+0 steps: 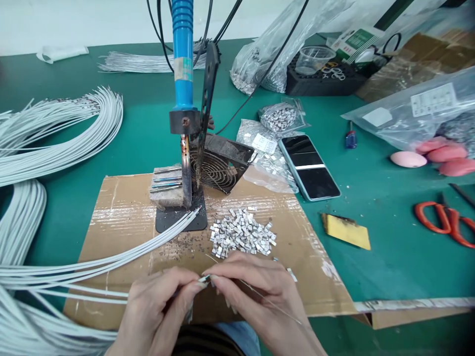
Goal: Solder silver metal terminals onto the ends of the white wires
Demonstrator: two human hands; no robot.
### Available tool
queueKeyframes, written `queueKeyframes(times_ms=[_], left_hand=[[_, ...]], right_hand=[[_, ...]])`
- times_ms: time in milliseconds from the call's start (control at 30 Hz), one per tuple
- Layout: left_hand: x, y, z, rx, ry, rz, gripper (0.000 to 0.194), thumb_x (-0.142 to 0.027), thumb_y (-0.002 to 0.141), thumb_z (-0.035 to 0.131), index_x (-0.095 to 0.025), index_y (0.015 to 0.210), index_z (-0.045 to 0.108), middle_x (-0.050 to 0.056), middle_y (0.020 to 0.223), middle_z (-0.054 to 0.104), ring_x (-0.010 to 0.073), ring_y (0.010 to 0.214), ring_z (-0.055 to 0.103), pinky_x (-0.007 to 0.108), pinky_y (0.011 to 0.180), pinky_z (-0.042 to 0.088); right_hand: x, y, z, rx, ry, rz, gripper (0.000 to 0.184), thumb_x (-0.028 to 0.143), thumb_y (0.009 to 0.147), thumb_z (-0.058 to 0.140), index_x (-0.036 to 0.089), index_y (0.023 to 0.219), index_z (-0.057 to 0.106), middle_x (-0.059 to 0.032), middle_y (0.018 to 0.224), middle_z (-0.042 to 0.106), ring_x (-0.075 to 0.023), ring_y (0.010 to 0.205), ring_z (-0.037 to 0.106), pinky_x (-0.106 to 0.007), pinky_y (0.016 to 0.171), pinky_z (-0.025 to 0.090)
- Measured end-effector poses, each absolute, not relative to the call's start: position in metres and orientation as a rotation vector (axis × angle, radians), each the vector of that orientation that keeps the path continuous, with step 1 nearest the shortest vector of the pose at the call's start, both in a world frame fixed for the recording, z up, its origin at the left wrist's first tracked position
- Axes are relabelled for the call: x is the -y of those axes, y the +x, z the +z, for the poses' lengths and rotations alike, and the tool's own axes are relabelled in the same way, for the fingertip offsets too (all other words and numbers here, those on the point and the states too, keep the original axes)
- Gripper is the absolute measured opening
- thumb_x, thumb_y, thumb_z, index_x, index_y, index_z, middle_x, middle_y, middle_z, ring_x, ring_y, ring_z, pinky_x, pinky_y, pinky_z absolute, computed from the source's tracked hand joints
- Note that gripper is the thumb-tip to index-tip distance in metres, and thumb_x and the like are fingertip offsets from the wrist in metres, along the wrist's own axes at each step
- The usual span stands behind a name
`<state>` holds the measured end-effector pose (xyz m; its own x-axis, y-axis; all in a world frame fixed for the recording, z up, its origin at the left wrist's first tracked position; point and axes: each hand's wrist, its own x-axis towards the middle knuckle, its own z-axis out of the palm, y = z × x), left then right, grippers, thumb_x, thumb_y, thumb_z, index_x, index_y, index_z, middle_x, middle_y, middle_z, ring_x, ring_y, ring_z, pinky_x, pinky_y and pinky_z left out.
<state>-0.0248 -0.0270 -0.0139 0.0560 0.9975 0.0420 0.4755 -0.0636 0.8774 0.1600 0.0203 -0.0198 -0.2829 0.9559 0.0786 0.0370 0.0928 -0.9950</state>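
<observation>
My left hand [159, 306] is closed, thumb and forefinger pinching a small white and silver piece [204, 279]. Meeting it there, my right hand [260, 291] has its fingertips pressed against the piece's other end. A thin silvery wire [272, 302] runs through the right hand, one tip showing past the forefinger. Just beyond my hands lies a heap of small white and metal connectors [243, 232] on a cardboard sheet [297, 277]. White cables [148, 244] come in from the left, some passing behind my left hand; whether one ends in its fingers is hidden.
A blue-handled soldering iron [183, 59] stands upright in a holder, with a black fan [218, 165] behind. Cable bundles [104, 128] lie left. To the right are a phone [309, 168], a yellow sponge [347, 231], red-handled scissors [449, 222], a screwdriver [351, 136] and plastic bags [404, 118].
</observation>
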Motion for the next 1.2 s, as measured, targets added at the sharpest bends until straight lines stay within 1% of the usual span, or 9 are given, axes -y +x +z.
queueKeyframes(times_ms=[100, 200, 367, 500, 633, 733, 833, 1000, 1200], left_hand=[[0.028, -0.024, -0.011, -1.517, 1.459, 0.896, 0.023, -0.027, 0.099, 0.063, -0.024, 0.078, 0.073, -0.007, 0.061, 0.066, 0.0100, 0.052, 0.054, 0.020, 0.056, 0.043], [0.027, -0.025, -0.007, -1.550, 1.129, 0.825, 0.036, -0.045, 0.096, 0.065, -0.022, 0.071, 0.075, -0.003, 0.055, 0.059, 0.0108, 0.052, 0.049, 0.022, 0.052, 0.036], [0.023, -0.026, 0.000, -1.516, 0.811, 0.808, 0.047, -0.062, 0.085, 0.075, -0.018, 0.067, 0.078, -0.002, 0.054, 0.055, 0.0101, 0.052, 0.038, 0.024, 0.053, 0.031], [0.022, -0.026, 0.002, -1.516, 0.784, 0.813, 0.048, -0.062, 0.082, 0.078, -0.017, 0.066, 0.077, -0.002, 0.055, 0.053, 0.0092, 0.053, 0.035, 0.023, 0.054, 0.031], [0.023, -0.025, 0.002, -1.517, 0.786, 0.803, 0.048, -0.062, 0.083, 0.077, -0.016, 0.066, 0.077, -0.002, 0.054, 0.054, 0.0096, 0.053, 0.036, 0.024, 0.054, 0.028], [0.024, -0.025, 0.001, -1.517, 0.796, 0.800, 0.048, -0.061, 0.083, 0.077, -0.016, 0.066, 0.076, -0.001, 0.054, 0.055, 0.0105, 0.054, 0.040, 0.025, 0.054, 0.027], [0.025, -0.026, -0.001, -1.520, 0.814, 0.801, 0.048, -0.061, 0.084, 0.075, -0.016, 0.067, 0.077, -0.001, 0.053, 0.055, 0.0103, 0.053, 0.039, 0.025, 0.054, 0.026], [0.026, -0.023, -0.001, -1.560, 0.815, 0.848, 0.042, -0.055, 0.084, 0.076, -0.017, 0.066, 0.076, -0.003, 0.053, 0.053, 0.0100, 0.052, 0.039, 0.025, 0.053, 0.024], [0.025, -0.015, 0.003, -1.601, 0.819, 0.930, 0.034, -0.045, 0.082, 0.077, -0.018, 0.062, 0.073, -0.004, 0.054, 0.054, 0.0097, 0.052, 0.041, 0.023, 0.052, 0.029]], right_hand=[[-0.016, 0.164, -0.027, 1.358, -1.088, 1.371, 0.020, 0.014, 0.086, 0.077, 0.030, 0.084, 0.089, -0.0002, 0.066, 0.074, -0.0111, 0.055, 0.064, -0.018, 0.050, 0.048], [-0.014, 0.167, -0.036, 1.052, -1.116, 1.475, 0.013, 0.023, 0.089, 0.079, 0.031, 0.086, 0.089, 0.0008, 0.067, 0.071, -0.0069, 0.044, 0.055, -0.016, 0.040, 0.041], [-0.018, 0.161, -0.034, 1.272, -1.076, 1.347, 0.023, 0.015, 0.089, 0.077, 0.033, 0.097, 0.089, 0.0018, 0.066, 0.071, -0.0075, 0.050, 0.061, -0.015, 0.049, 0.050], [-0.020, 0.153, -0.022, 1.511, -0.986, 1.293, 0.029, 0.009, 0.088, 0.076, 0.030, 0.103, 0.089, 0.0005, 0.072, 0.076, -0.0091, 0.059, 0.066, -0.013, 0.056, 0.052], [-0.020, 0.152, -0.018, 1.578, -0.913, 1.240, 0.026, 0.006, 0.089, 0.074, 0.025, 0.100, 0.088, -0.0005, 0.076, 0.077, -0.0091, 0.065, 0.070, -0.012, 0.062, 0.054], [-0.020, 0.156, -0.021, 1.626, -0.918, 1.174, 0.025, 0.005, 0.089, 0.074, 0.024, 0.098, 0.087, -0.0007, 0.075, 0.077, -0.0094, 0.065, 0.071, -0.012, 0.061, 0.054], [-0.020, 0.162, -0.026, 1.433, -1.054, 1.175, 0.024, 0.010, 0.089, 0.075, 0.031, 0.093, 0.087, 0.0025, 0.071, 0.074, -0.0077, 0.057, 0.064, -0.013, 0.054, 0.051], [-0.019, 0.159, -0.035, 1.024, -1.119, 1.517, 0.010, 0.024, 0.088, 0.081, 0.030, 0.086, 0.089, 0.0015, 0.068, 0.070, -0.0052, 0.047, 0.055, -0.012, 0.045, 0.047], [-0.006, 0.140, -0.040, 0.912, -0.991, 1.800, 0.008, 0.031, 0.088, 0.083, 0.028, 0.088, 0.090, 0.0001, 0.065, 0.068, -0.0041, 0.046, 0.053, -0.011, 0.044, 0.045]])
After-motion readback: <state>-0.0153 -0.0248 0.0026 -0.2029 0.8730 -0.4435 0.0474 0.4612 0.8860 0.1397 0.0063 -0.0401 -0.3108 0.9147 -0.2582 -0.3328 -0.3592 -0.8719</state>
